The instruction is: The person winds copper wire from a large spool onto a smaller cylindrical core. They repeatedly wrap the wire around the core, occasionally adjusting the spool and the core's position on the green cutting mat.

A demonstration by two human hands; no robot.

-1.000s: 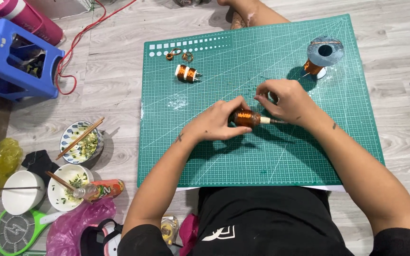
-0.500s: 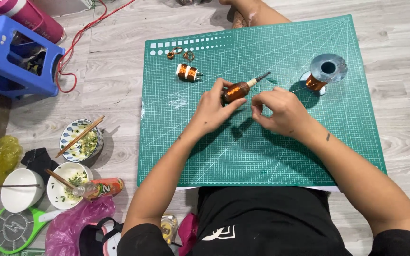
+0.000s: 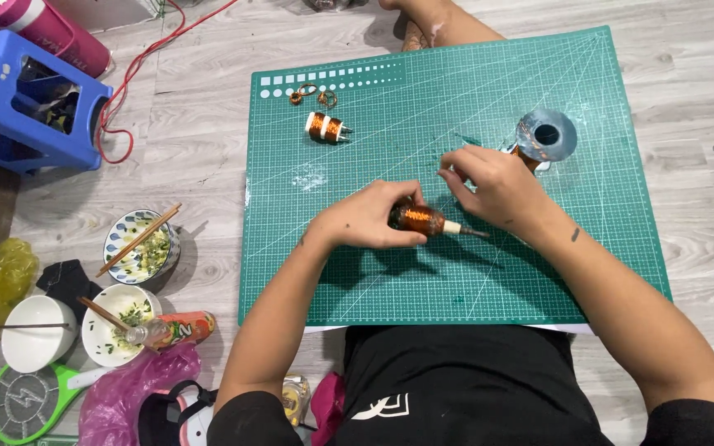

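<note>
Winding work over the green cutting mat (image 3: 473, 281).

I see my left hand (image 3: 365, 221) clenched around the copper coil (image 3: 419, 220) mid-mat, steadying it; my right hand (image 3: 493, 183) pinches something too fine to see, probably wire, just beside the coil, toward the wire spool (image 3: 545, 136).

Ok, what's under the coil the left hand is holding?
Under the copper coil in the left hand is the green cutting mat, carrying its shadow. The mat patch directly beneath the hand and coil is covered.
</note>
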